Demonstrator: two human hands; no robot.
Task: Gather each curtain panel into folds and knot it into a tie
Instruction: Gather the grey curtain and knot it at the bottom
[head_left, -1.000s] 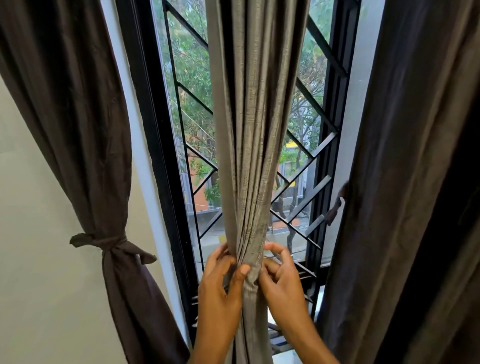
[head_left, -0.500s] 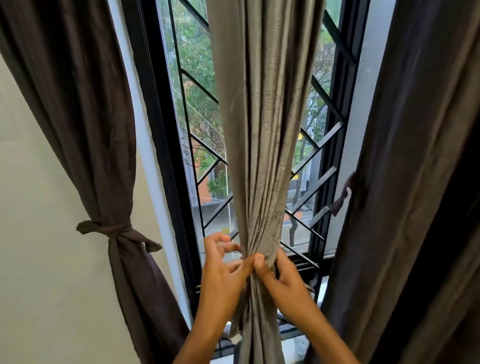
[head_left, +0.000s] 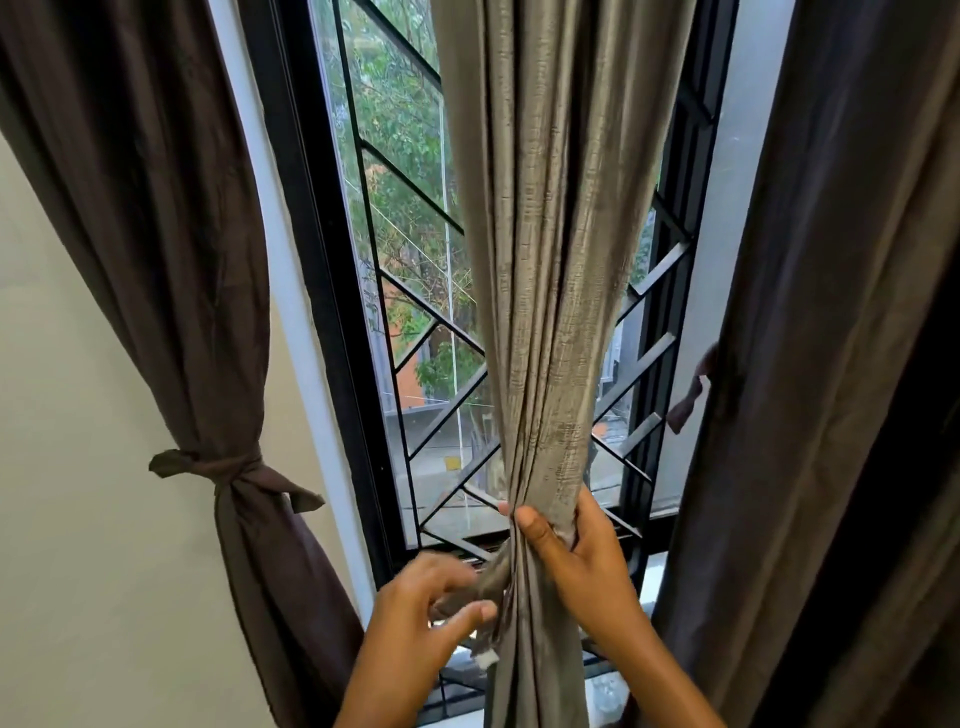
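Grey silky curtain panel (head_left: 550, 260) hangs at the middle of the window, bunched into folds in front of the black grille (head_left: 426, 317). The right hand (head_left: 587, 566) clamps round the gathered neck. The left hand (head_left: 410, 629), blurred, curls at a loose fold just below; its grip cannot be told. Left of the window, a brown curtain (head_left: 208, 291) hangs knotted.
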